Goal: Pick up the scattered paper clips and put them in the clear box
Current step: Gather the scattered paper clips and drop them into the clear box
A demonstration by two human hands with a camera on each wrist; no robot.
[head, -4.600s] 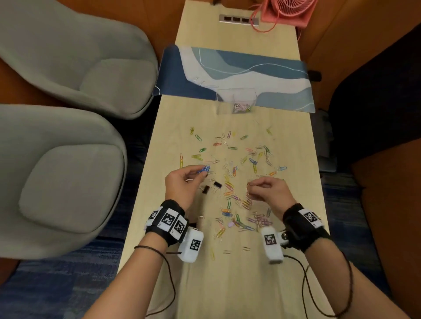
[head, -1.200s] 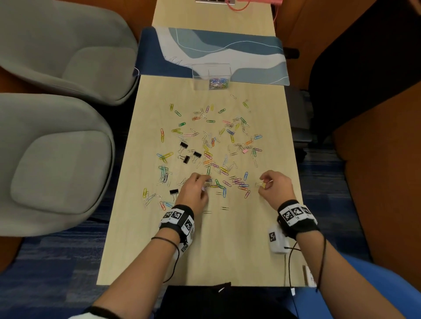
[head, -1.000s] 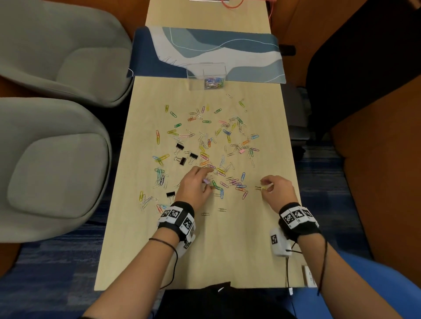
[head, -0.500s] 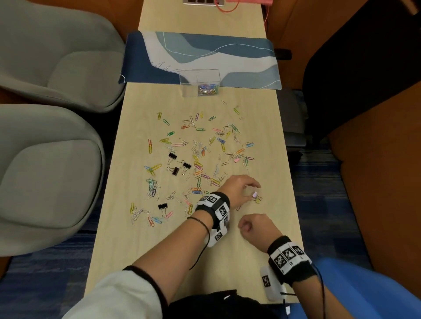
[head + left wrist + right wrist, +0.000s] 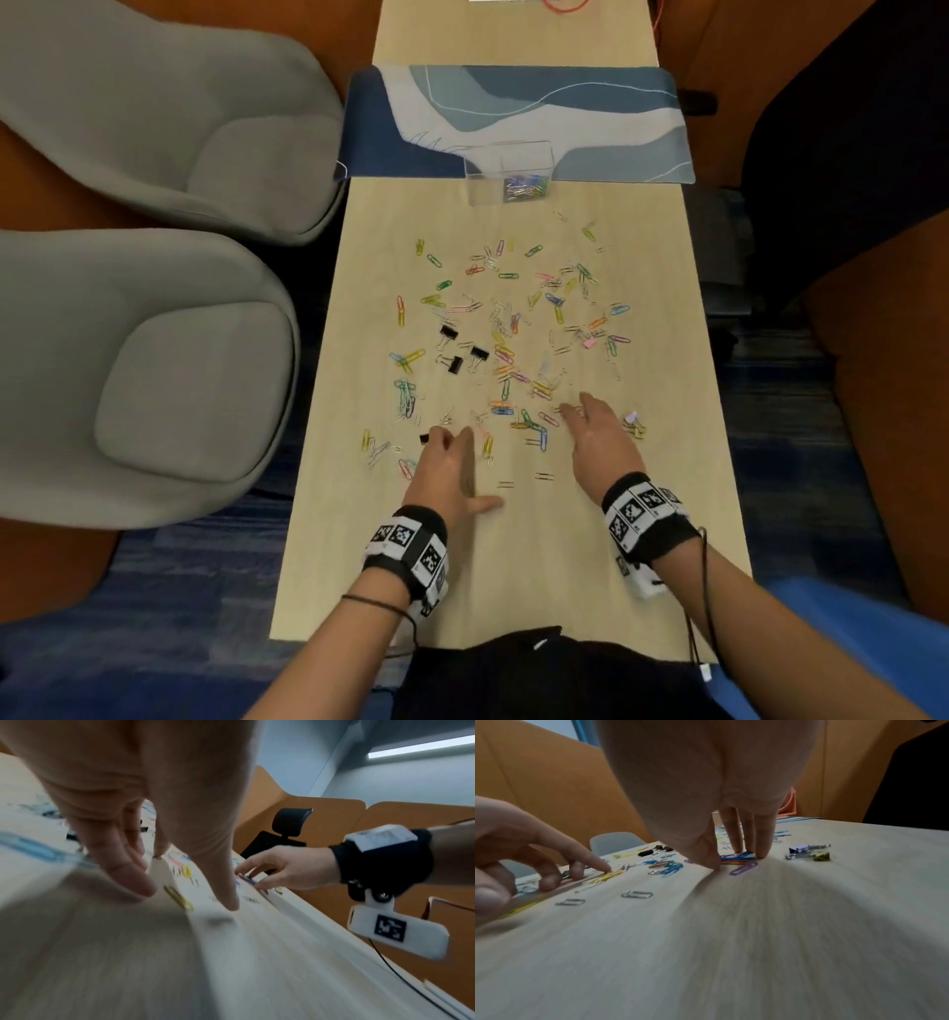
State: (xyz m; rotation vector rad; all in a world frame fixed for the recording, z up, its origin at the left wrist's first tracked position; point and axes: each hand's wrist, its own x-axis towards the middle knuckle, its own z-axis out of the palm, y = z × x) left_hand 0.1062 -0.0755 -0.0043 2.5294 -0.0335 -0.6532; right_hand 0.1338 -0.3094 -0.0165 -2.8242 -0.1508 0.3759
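Taking the clear box (image 5: 508, 172) at the far end of the worktop (image 5: 513, 565) as the landmark, the scene is read from left to right. The left hand (image 5: 448, 470) is laid nearest the person, well short of the box and to its left, with fingers spread and straight on the wood; nothing is gripped, and a yellow clip (image 5: 178, 900) is seen just beside its fingertips (image 5: 228, 898). The right hand (image 5: 598, 442) is set to the right of the box's line, fingers extended and pressed down among coloured clips; nothing is held. The scattered paper clips (image 5: 513, 329) lie between the hands and the box, in which a small heap is already gathered. Black binder clips (image 5: 462, 352) are mixed in. The gathering step appears to be in hand, with most clips still out. Next, a pinch or sweep of the nearest clips seems called for, then a carry forward to the box.
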